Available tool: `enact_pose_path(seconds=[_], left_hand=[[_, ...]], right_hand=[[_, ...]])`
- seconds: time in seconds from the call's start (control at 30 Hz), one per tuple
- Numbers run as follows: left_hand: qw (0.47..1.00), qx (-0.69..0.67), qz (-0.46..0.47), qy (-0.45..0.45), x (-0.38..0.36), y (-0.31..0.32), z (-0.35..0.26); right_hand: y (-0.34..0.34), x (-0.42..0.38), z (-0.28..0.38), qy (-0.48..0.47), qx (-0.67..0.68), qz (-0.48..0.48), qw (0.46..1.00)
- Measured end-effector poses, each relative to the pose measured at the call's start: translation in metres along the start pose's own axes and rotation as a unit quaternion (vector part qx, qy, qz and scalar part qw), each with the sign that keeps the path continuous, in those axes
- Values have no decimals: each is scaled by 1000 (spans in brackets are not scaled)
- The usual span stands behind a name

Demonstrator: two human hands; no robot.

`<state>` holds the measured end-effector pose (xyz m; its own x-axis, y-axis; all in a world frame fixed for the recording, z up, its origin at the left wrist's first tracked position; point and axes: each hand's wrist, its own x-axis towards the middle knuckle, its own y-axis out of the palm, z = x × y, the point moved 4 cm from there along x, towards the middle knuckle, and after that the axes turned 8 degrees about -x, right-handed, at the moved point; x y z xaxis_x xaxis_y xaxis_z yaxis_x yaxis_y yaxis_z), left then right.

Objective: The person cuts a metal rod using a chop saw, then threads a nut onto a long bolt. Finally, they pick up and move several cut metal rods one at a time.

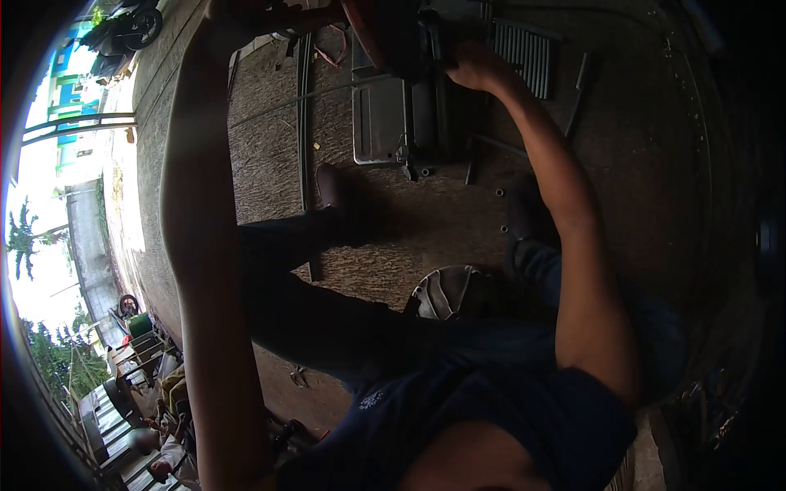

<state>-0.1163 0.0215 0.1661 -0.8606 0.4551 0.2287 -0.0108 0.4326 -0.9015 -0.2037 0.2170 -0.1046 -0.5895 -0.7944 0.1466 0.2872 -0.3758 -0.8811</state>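
Looking down past the person's own chest and legs, the head view shows both arms stretched toward 12 o'clock. The right hand (479, 67) is clenched on the dark machine (409, 41) at the top edge, fingers wrapped over its near side. The left hand runs out of view at the top, near 11 o'clock; its grip cannot be told. The machine sits over a grey metal panel (381, 123) lying flat on the rough brown floor (270, 155). A ribbed grille (528, 53) lies just beside the right hand, at 1 o'clock. A thin rod (304, 131) lies along the floor at 11 o'clock from centre. Small bolts (501, 193) lie scattered near the right forearm. A shoe (329, 185) rests on the floor near centre. A round fan guard (449, 292) sits between the legs, at 6 o'clock from the panel.
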Motion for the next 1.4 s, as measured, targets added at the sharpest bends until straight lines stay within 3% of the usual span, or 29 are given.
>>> enact_pose_path(seconds=[0.1,0.17,0.3,0.37,0.47,0.57,0.7,0.77,0.9,0.97,1.03,1.1,1.2,1.27,1.3,1.37,1.4], left_hand=[[995,94,-12,35,1,-2,-7],[998,55,-1,44,5,-1,-10],[997,-71,-6,5,2,-1,-1],[999,39,-8,-12,2,-1,-1],[997,82,2,-2,5,-1,-9],[981,193,-1,-20,3,-3,-17],[988,140,6,-68,3,-4,-13],[991,125,-16,47,4,-3,-16],[990,137,-9,-12,3,-2,-12],[986,157,-16,63,4,-3,-18],[988,145,-11,54,3,-4,-19],[990,135,-9,43,1,-5,-13],[977,168,-52,122,0,-3,-13],[994,105,-22,0,0,-5,-12],[994,105,-23,-1,0,-6,-18],[988,106,-7,-109,2,-6,-18],[988,106,-7,-110,1,-3,-4]], right_hand=[[-7,-5,6,-14,3,-4,1000],[-12,-9,10,-26,24,-24,999],[-14,-8,13,9,2,32,999],[-14,-8,13,10,-11,38,999],[-18,-8,14,-22,-20,-10,1000],[-19,-7,16,-6,17,35,999],[-23,-10,21,-10,-9,19,1000],[-26,-11,23,-8,-15,19,1000],[-24,-14,25,-7,1,27,1000],[-27,-18,27,-4,0,12,1000],[-32,-27,35,-51,157,14,986],[-33,-36,33,-74,204,-1,976],[-40,-49,22,-92,255,-10,962],[-36,-57,6,13,335,59,940],[-29,-58,0,19,411,39,911],[-21,-58,-8,48,407,19,912],[-17,-58,-12,75,404,0,912]])
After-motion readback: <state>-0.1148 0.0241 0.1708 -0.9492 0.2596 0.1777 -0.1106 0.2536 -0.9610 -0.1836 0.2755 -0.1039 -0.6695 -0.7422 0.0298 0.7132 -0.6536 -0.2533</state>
